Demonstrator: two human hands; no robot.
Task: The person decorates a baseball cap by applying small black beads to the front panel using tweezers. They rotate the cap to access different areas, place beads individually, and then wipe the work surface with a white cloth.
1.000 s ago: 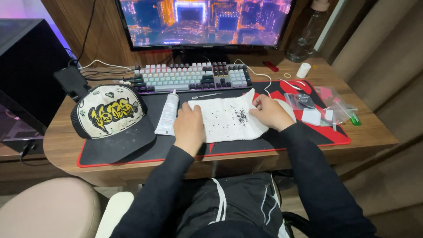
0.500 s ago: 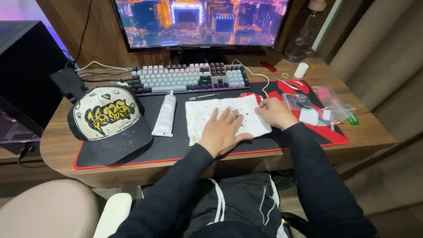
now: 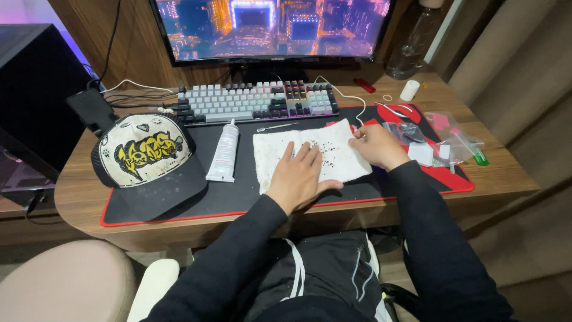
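White paper towel, speckled with small dark bits, lies spread on the black and red desk mat in the middle of the tabletop, just in front of the keyboard. The left hand lies flat on its lower middle, fingers stretched out and slightly apart, pinning the sheet rather than clamping it. The right hand rests at the towel's right edge, its fingers curled together at the border (whether they actually pinch the paper cannot be told from this angle). To handle the sheet well, it seems wise to keep the flat palm pressing evenly so the paper does not slide or crumple, and to move the edge hand slowly and low, so the loose dark specks stay on the sheet instead of rolling onto the mat. A white tube lies just beside the towel on the left, and a black cap with a yellow design sits farther left; small clear bags lie near the right hand.
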